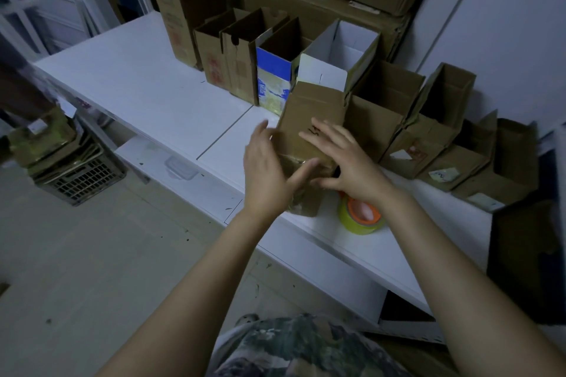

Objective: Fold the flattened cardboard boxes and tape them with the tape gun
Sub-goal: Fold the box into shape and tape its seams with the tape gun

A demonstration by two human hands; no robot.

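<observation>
**Ops:** Cardboard box [309, 119], where is it?

**Me:** From the head camera I see it at the near edge of the white table [147, 92], tilted back toward the row of open boxes [379, 119] along the wall, its shiny taped end nearest me.

**Ops:** And the hands?

**Me:** The left hand [266, 168] lies against the box's left side, fingers straight, reaching onto the taped end and gripping nothing. The right hand [346, 159] presses flat on the front face with fingers spread.

**Ops:** The tape gun?

**Me:** The tape gun [361, 217], a yellow-green roll on an orange hub, lies on the table just beside the box, partly under my right wrist. A crate [82, 180] of flat cardboard sits on the floor, left.
</observation>
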